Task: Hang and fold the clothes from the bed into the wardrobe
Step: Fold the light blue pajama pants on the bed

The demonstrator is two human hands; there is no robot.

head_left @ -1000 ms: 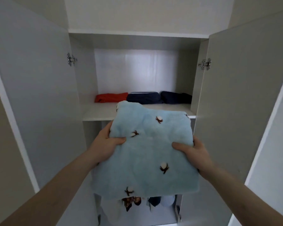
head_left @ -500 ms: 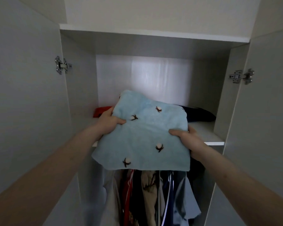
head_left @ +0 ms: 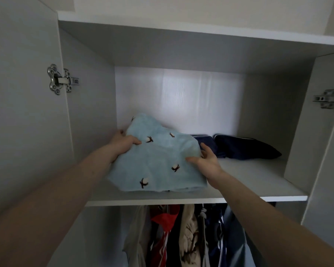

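Pale grey wardrobe shelf [head_left: 258, 182] – folded blue garment [head_left: 158, 160] in left hand's [head_left: 123, 144] grip, right hand [head_left: 204, 160] loose-fingered beside

The folded light-blue garment [head_left: 158, 160] hides the shelf [head_left: 249, 182] beneath it, the left hand's [head_left: 123, 144] fingers and part of a navy garment [head_left: 206, 142] behind it. The hanging clothes [head_left: 185, 236] below the shelf run off the bottom edge.
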